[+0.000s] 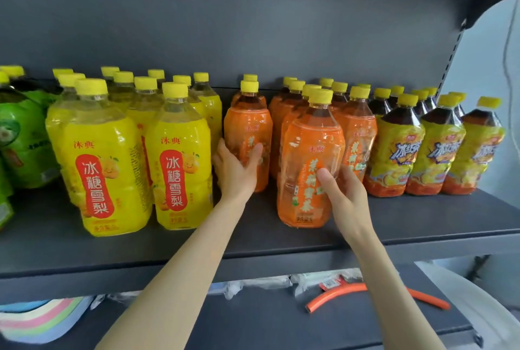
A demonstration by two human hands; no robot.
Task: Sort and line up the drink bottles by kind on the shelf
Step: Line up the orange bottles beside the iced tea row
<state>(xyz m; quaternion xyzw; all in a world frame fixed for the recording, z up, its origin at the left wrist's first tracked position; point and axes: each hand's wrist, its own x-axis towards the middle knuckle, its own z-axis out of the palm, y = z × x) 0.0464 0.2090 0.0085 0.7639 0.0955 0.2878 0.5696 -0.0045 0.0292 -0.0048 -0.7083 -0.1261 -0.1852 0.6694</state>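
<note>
front orange bottle [309,161], upright on the shelf [253,240], forward of its orange row, gripped at the lower label by the right hand [342,192]; left hand [235,172] cupped on a rearward orange bottle [247,135] just left; bare shelf between; yellow bottles [180,158] further left.

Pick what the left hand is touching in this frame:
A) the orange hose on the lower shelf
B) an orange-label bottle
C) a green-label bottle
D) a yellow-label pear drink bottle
B: the left hand wraps its fingers around an orange-label bottle standing just right of the yellow-label bottles.
</note>
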